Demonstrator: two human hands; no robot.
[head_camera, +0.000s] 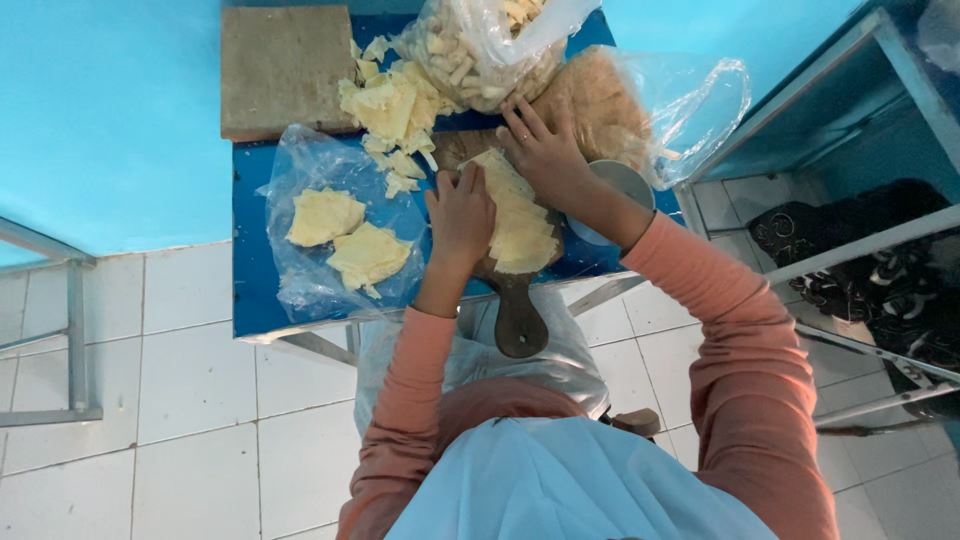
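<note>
A stack of pale yellow sheets (522, 232) lies on a wooden cutting board (520, 322) with a handle pointing towards me. My left hand (460, 215) rests curled at the stack's left edge; whether it grips anything is hidden. My right hand (545, 150) lies flat on the far end of the stack, fingers spread. Both sleeves are salmon pink.
On the blue table (250, 290): a clear bag with yellow sheets (335, 235), a loose pile of cut pieces (395, 105), a bag of cut strips (480, 45), a bag of brownish material (600, 95), a metal bowl (622, 182), a brown slab (285, 70). A metal shelf (830, 110) stands right.
</note>
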